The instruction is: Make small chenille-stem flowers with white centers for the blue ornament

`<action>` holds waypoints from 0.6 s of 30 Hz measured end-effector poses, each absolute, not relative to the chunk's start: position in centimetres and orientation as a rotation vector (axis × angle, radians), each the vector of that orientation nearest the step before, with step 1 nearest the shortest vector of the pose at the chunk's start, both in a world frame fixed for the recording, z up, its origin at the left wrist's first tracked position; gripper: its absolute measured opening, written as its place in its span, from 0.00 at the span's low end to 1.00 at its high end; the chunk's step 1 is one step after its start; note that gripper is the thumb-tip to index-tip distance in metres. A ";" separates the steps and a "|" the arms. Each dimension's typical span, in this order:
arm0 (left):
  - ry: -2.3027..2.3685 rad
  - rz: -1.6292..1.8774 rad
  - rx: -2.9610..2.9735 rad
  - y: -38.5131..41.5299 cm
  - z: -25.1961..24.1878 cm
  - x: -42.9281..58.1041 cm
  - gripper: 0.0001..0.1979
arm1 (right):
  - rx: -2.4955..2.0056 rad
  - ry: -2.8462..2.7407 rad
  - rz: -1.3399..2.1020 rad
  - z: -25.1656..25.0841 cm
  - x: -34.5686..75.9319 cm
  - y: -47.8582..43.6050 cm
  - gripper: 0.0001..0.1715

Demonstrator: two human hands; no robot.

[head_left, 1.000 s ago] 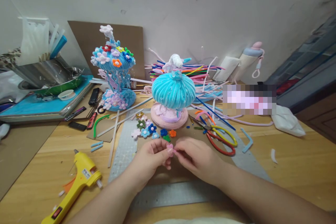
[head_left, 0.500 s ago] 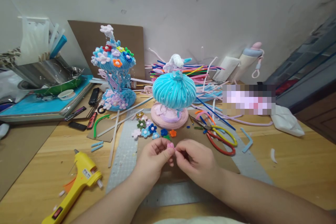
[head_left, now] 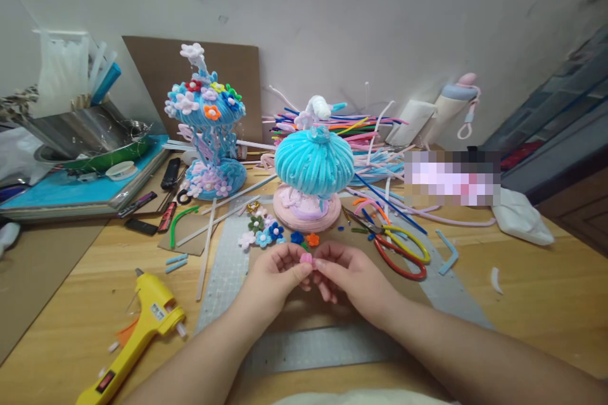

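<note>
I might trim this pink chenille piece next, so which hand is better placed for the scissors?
Probably your right hand: the red-and-yellow-handled scissors lie just beyond it. Your left hand, farther off, pinches the pink chenille piece and could likely hold it alone.

Small pink piece (head_left: 306, 258) between hands (head_left: 275, 273) (head_left: 349, 272)

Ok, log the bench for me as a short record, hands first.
left hand: pinching small pink piece
right hand: thumb and fingers on same piece
loose flowers: several colors, beyond hands
scissors: red and yellow handles, beyond right hand
glue gun: yellow, far left
turquoise dome: above pink base
</note>
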State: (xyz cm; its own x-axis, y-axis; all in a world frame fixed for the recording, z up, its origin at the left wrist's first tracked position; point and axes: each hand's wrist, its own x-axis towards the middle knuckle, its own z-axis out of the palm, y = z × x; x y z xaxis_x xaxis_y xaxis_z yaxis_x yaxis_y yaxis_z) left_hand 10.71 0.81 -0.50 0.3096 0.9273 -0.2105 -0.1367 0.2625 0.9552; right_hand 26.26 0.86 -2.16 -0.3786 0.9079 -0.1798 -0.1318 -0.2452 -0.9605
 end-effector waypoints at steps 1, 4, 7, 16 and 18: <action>0.969 0.863 1.028 0.9 -0.4 10.6 0.13 | -1.036 -1.312 1.625 -2.1 26.5 0.8 0.13; 0.952 0.761 1.034 0.8 -0.1 10.4 0.16 | -0.984 -1.724 1.248 -1.4 27.4 0.8 0.09; 0.931 0.743 0.983 0.7 -0.1 10.2 0.16 | -0.945 -2.076 0.973 -0.7 28.2 0.8 0.07; 0.894 0.762 0.729 0.2 -0.5 10.5 0.15 | -0.859 -2.235 0.637 -0.9 28.2 0.8 0.06; 0.918 0.789 0.728 0.2 -0.4 10.5 0.14 | -0.847 -2.249 0.579 -0.9 28.3 0.9 0.07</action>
